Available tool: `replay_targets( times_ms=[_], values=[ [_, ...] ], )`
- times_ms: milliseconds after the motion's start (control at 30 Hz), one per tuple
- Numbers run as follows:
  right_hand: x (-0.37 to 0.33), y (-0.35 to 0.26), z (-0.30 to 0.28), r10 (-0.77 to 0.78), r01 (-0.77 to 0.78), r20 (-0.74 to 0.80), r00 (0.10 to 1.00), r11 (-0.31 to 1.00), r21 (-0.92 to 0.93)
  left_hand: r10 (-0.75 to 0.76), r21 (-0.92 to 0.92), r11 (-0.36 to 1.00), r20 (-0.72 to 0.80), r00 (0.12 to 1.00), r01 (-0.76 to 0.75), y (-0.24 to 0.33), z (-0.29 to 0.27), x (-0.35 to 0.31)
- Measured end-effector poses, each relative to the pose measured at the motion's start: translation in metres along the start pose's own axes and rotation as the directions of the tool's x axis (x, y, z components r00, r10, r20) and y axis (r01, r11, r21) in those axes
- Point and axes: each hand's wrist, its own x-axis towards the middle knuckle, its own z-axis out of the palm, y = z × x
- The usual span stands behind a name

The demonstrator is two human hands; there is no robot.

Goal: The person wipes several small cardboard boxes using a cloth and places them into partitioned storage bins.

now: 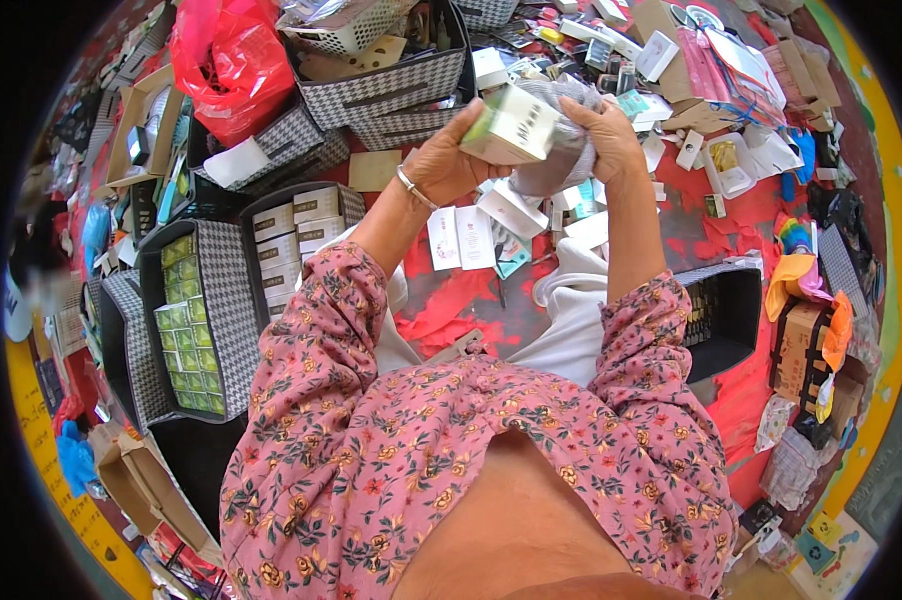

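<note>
Head view shows me the left hand (445, 164) clamped on a white-and-green box (519, 128) toward one o'clock, the right hand (611, 140) gripping grey cloth (561, 160) at its three-o'clock side, apparently wiping, which calls for a steady left hold.

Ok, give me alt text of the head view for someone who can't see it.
A person's left hand holds a white and green box beside gray cloth in the right hand. Small white boxes, houndstooth bins and a red plastic bag crowd the red-patched floor.
</note>
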Motion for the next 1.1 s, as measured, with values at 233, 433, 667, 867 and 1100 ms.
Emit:
replay_targets(
  times_ms=[233,433,667,867,1100],
  values=[
    [-0.011,0.007,-0.004,0.078,-0.122,0.248,0.966,0.978,0.168,0.169,-0.455,0.889,0.204,0.964,-0.06,0.013,-0.007,0.001],
    [-0.017,-0.006,-0.005,-0.164,0.148,-0.003,0.986,0.882,0.447,0.118,-0.486,0.872,0.094,0.989,-0.058,0.005,-0.003,0.003],
    [-0.03,-0.03,0.046,-0.531,0.59,0.275,0.802,0.776,-0.221,0.007,-0.306,0.952,0.006,1.0,-0.005,-0.016,-0.004,0.015],
    [0.023,0.015,0.01,-0.204,0.268,-0.324,0.924,0.949,0.165,0.059,-0.409,0.912,0.098,0.993,-0.014,-0.014,0.004,0.004],
    [-0.008,-0.002,0.023,-0.196,0.201,-0.05,0.979,0.968,0.148,0.106,-0.524,0.845,-0.026,0.994,-0.104,-0.008,0.002,0.009]
  ],
)
